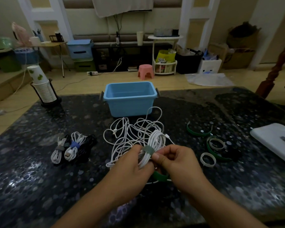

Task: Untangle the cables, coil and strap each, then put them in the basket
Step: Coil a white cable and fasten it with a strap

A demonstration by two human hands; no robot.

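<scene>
A dark speckled surface [39,178] is seen carrying everything. At its far middle edge a blue basket [130,97] is set, open side up. Just in front of it a loose tangle of white cables [130,134] is spread. Three strapped coils [72,149] are laid to the left, well apart from the basket. Green and white straps [211,145] are scattered to the right. A white coil [155,145] is gripped by the left hand [130,167], while its grey-green strap [148,150] is pinched by the right hand [176,163], fingers [156,156] curled.
</scene>
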